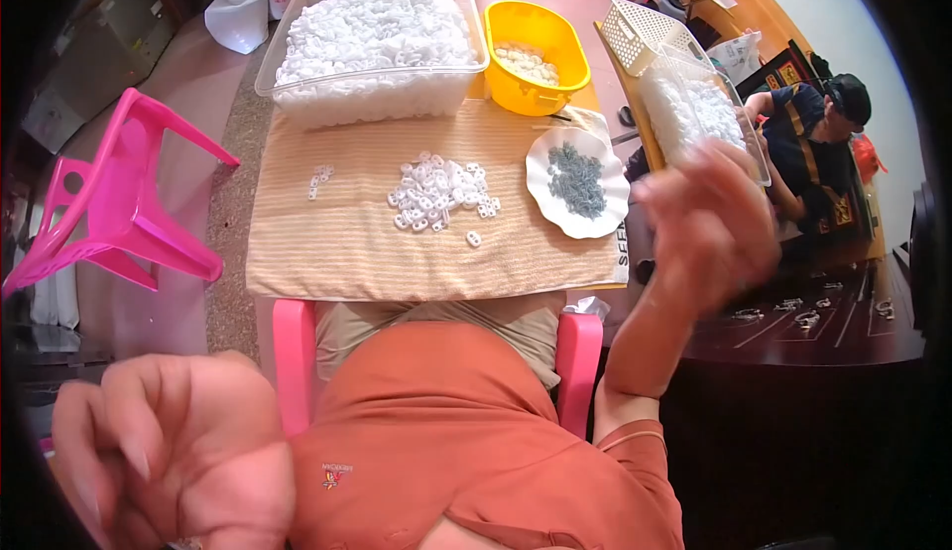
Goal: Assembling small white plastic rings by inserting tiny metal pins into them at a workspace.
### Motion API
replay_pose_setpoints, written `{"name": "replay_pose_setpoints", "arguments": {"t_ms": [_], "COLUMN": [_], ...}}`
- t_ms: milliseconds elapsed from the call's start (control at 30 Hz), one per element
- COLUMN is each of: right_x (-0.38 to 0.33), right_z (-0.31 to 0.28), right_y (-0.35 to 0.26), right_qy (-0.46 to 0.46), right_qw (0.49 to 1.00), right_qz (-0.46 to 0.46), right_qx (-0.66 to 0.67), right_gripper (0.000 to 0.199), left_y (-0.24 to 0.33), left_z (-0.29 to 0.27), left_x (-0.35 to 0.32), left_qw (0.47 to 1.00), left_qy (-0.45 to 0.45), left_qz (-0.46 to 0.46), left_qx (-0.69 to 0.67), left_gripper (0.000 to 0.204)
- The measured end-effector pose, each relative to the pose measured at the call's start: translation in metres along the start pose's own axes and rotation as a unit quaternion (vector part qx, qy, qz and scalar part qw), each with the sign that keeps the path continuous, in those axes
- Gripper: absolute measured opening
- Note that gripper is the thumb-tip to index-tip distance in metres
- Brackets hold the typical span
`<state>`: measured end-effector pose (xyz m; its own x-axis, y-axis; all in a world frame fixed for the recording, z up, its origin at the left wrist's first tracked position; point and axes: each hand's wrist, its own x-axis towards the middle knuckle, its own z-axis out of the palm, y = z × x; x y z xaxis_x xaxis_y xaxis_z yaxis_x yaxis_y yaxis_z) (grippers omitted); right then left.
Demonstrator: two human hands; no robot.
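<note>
The left hand [188, 441] is raised at the lower left, beside the front of an orange-red short-sleeved shirt [426, 431]. Its palm faces the camera, with the fingers apart from the palm and loosely curled. The right hand [709, 223] is lifted beyond the right edge of the table, near a white scallop-edged plate [538, 185]; its fingers seem partly bent, but motion blur leaves me unable to tell whether they are open or closed on something.

Between the hands, a heap of small white plastic pieces with holes [436, 191] lies mid-table on a beige striped towel [332, 247]. A few more pieces sit in a small group to its left, and a single one lies just in front. Small grey-blue parts [578, 181] fill the middle of the plate. Behind the heap stands a large clear plastic tub [372, 83] full of white pieces, and beside it a yellow plastic basin [526, 101] with pale pieces in the bottom. A bright pink plastic stool [139, 208] stands left of the table. On the far right, a co-worker in a dark cap [850, 100] bends forward.
</note>
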<state>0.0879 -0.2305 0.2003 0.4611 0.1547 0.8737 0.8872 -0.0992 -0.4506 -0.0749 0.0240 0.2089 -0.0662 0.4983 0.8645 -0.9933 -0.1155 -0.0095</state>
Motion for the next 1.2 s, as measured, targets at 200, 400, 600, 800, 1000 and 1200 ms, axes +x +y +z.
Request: {"name": "replay_pose_setpoints", "arguments": {"t_ms": [200,400,600,800,1000,1200], "right_x": [0.017,0.036,0.041,0.025,0.013,0.001], "right_z": [-0.033,-0.032,-0.045,-0.085,-0.111,-0.139], "right_y": [-0.075,-0.077,-0.069,-0.06,-0.055,-0.054], "right_qy": [0.003,-0.205,-0.194,-0.156,-0.124,-0.092], "right_qw": [0.966,0.899,0.901,0.911,0.914,0.926], "right_qz": [-0.126,-0.148,-0.14,-0.118,-0.107,-0.091], "right_qx": [0.224,0.358,0.361,0.362,0.372,0.353], "right_gripper": [0.043,0.052,0.048,0.043,0.039,0.034], "left_y": [-0.003,-0.009,-0.008,-0.014,-0.015,-0.015], "left_z": [0.056,0.065,0.071,0.073,0.08,0.08], "left_x": [0.006,0.005,0.0,-0.004,-0.005,-0.006], "left_qw": [0.992,0.991,0.988,0.982,0.975,0.971], "left_qy": [-0.037,-0.044,-0.051,-0.082,-0.111,-0.133], "left_qz": [-0.042,-0.048,-0.052,-0.076,-0.085,-0.103], "left_qx": [0.115,0.119,0.139,0.153,0.175,0.17], "left_gripper": [0.04,0.038,0.036,0.034,0.033,0.031]}}
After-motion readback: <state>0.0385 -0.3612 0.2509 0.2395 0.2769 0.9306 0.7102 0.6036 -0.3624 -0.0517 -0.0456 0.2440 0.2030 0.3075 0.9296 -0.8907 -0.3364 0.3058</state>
